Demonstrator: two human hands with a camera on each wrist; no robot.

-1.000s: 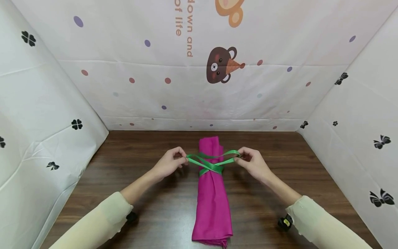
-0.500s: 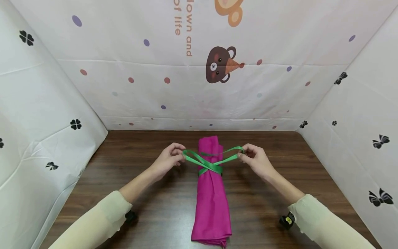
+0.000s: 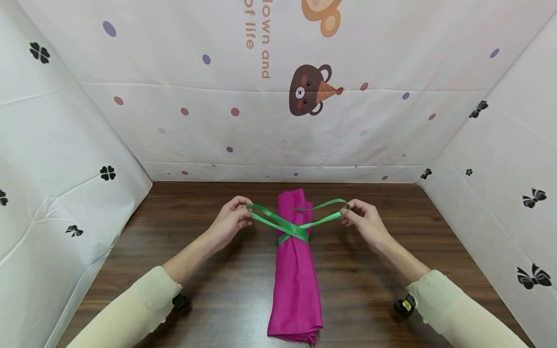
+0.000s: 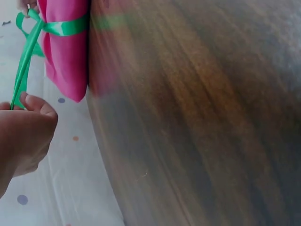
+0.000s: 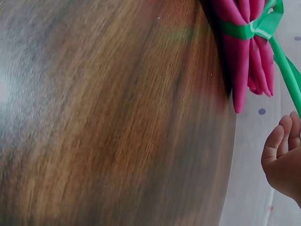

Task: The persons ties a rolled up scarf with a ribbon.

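Note:
A long folded magenta cloth [image 3: 296,290] lies lengthwise on the table, with a green ribbon [image 3: 296,231] wrapped round its upper part and crossed on top. My left hand [image 3: 227,221] pinches the ribbon on the left of the cloth, raised above the table. On the opposite side my right hand [image 3: 367,223] pinches the ribbon between thumb and fingers. From the crossing, ribbon strands stretch out to both hands, and a loose tail arcs back from the right hand over the cloth. In the left wrist view the ribbon [image 4: 27,63] runs taut from the fingers to the cloth [image 4: 66,66].
Dark brown wood-grain table [image 3: 209,299] beneath everything. A white printed backdrop [image 3: 187,135] stands at the back, with white patterned sheets on the left and right. Dark wrist devices [image 3: 404,306] show beneath both sleeves.
Both hands have moved apart, the left leftward and the right rightward, each slightly farther up in the view. The ribbon loops have drawn out longer and the crossing looks tighter.

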